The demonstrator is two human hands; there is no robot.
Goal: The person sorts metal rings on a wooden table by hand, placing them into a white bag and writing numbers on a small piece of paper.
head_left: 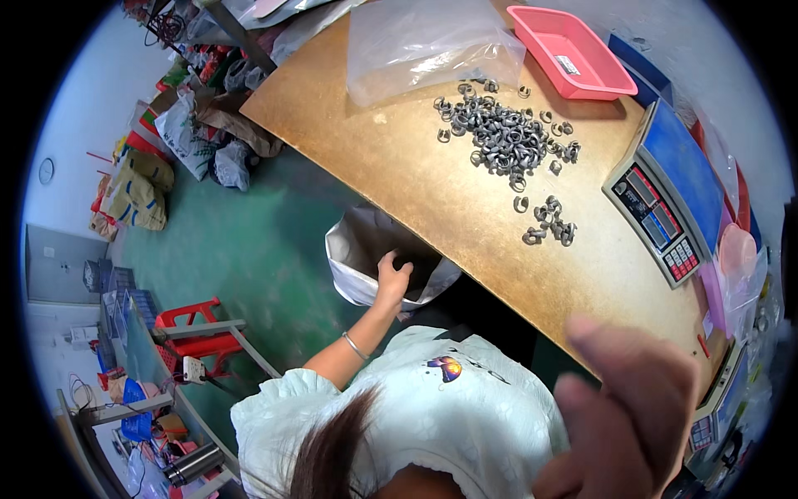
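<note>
My left hand (394, 280) reaches over the mouth of a white sack (342, 264) beside the table's edge. Its fingers are loosely bent, thumb apart, with nothing visible in them. Close to the camera on the right, my right hand (636, 407) is raised and blurred. A gap shows between its forefinger and thumb, and I see nothing held there. On the brown table (465, 224) lies a heap of small grey C-shaped metal pieces (507, 137). A smaller cluster of the same pieces (549, 223) sits nearer to me. The inside of the sack is mostly dark.
A clear plastic bag (424, 50) and a pink tray (569, 54) lie at the table's far side. A digital scale (665, 195) with a blue top stands on the right. Stuffed bags (179, 133) and a red stool (191, 320) are on the left.
</note>
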